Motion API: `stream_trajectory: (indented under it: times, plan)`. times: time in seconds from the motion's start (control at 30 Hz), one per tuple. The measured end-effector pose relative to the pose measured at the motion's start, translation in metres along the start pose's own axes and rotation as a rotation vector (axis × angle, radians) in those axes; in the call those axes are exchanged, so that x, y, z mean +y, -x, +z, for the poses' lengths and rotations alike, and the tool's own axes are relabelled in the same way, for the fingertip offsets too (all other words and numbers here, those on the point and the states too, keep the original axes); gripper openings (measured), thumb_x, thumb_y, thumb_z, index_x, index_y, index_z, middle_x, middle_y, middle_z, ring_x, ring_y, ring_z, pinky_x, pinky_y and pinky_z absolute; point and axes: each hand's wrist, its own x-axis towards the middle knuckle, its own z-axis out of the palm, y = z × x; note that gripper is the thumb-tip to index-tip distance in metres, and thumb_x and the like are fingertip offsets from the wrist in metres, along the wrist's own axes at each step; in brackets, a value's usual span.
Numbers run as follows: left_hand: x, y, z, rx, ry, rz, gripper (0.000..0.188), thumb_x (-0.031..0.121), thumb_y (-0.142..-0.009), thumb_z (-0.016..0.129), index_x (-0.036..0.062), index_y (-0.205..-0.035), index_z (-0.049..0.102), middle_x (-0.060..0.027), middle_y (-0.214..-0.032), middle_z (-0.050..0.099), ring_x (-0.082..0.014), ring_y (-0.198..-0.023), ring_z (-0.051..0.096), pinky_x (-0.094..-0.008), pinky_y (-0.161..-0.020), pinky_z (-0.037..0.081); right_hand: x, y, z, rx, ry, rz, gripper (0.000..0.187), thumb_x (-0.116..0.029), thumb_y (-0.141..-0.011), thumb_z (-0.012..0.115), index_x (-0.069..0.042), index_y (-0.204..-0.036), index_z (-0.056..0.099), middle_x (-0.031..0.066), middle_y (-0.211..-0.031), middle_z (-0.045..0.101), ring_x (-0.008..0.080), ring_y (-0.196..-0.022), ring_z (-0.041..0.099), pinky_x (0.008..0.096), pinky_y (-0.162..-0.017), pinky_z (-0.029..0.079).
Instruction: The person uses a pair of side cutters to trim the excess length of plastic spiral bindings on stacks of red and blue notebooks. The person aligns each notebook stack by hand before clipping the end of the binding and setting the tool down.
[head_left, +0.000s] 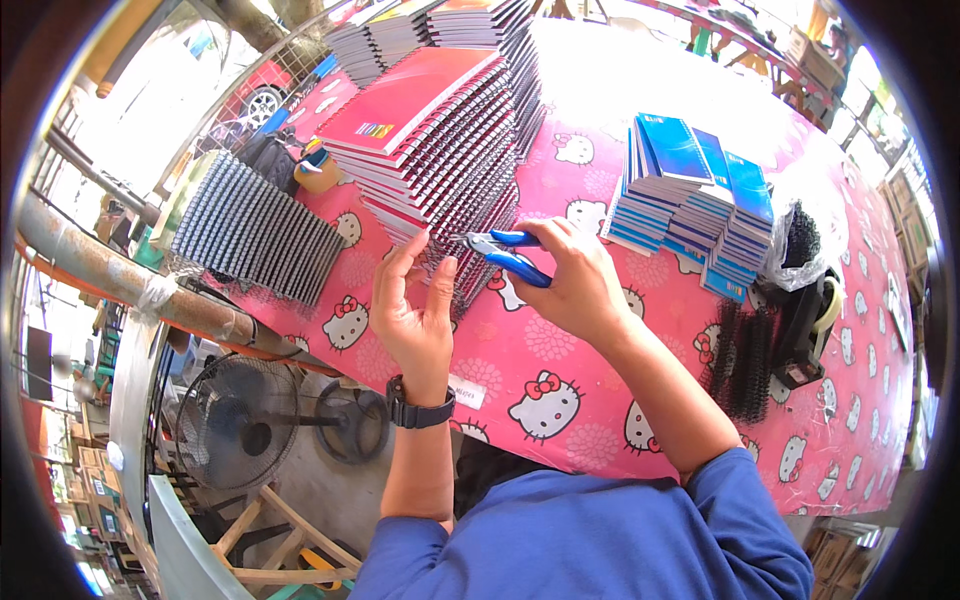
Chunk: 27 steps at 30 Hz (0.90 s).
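Note:
In my right hand [580, 280] is a pair of wire cutters [517, 265] with blue handles, its handles spread apart. Its jaws point left, at the near end of a tall stack of red spiral notebooks [425, 110]. My left hand [415, 315], with a dark watch on the wrist, is beside that end of the stack. Its thumb and index finger are stretched up and apart, close to the wire bindings and the cutter tips. Whether the fingertips touch the notebooks I cannot tell.
Left of the red stack lies a row of wire-bound notebooks [260, 230]. Blue notebooks [690, 190] stand in stacks to the right, near black binding coils [740, 360] and a tape dispenser [805, 335]. A rusty pipe [100, 265] and a fan [240, 420] are beside the pink table [590, 400].

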Motion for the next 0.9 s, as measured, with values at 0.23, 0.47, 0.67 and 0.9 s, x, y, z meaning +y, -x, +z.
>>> stream_trajectory:
  times: [0.23,0.47,0.67,0.9]
  plan:
    - [0.002,-0.005,0.0,0.046,-0.107,0.054,0.021,0.002,-0.076,0.07,0.0005,-0.096,0.064,-0.009,-0.089,0.065,-0.0164,-0.072,0.06,-0.0272,-0.066,0.049,-0.011,-0.009,-0.008,-0.101,0.071,0.079,0.037,-0.021,-0.062,0.071,-0.003,-0.091,0.056,0.0161,-0.086,0.058,0.0323,-0.089,0.056,0.0422,-0.08,0.044]
    - [-0.003,-0.003,0.0,0.06,-0.146,0.078,0.02,0.001,-0.075,0.07,0.0005,-0.094,0.065,-0.0099,-0.088,0.066,-0.0205,-0.078,0.062,-0.0309,-0.072,0.049,-0.015,-0.012,-0.014,-0.096,0.164,0.009,0.035,-0.026,-0.065,0.071,-0.003,-0.085,0.054,0.0147,-0.083,0.057,0.0309,-0.084,0.057,0.0423,-0.074,0.045]
    - [0.001,-0.005,-0.002,0.012,-0.231,0.2,0.019,-0.002,-0.076,0.068,-0.0014,-0.095,0.064,-0.0096,-0.091,0.064,-0.0157,-0.081,0.06,-0.0265,-0.071,0.049,-0.016,-0.013,-0.014,-0.128,0.178,0.018,0.034,-0.029,-0.066,0.071,-0.004,-0.084,0.055,0.0134,-0.081,0.058,0.0305,-0.079,0.058,0.0413,-0.07,0.047]
    - [0.0,-0.003,-0.002,0.01,-0.202,0.169,0.02,-0.002,-0.077,0.068,-0.002,-0.095,0.063,-0.0098,-0.092,0.064,-0.0149,-0.082,0.06,-0.0259,-0.071,0.049,-0.014,-0.014,-0.015,-0.338,0.048,0.203,0.033,-0.027,-0.066,0.07,-0.005,-0.087,0.057,0.0142,-0.081,0.06,0.0315,-0.078,0.059,0.0413,-0.07,0.047]
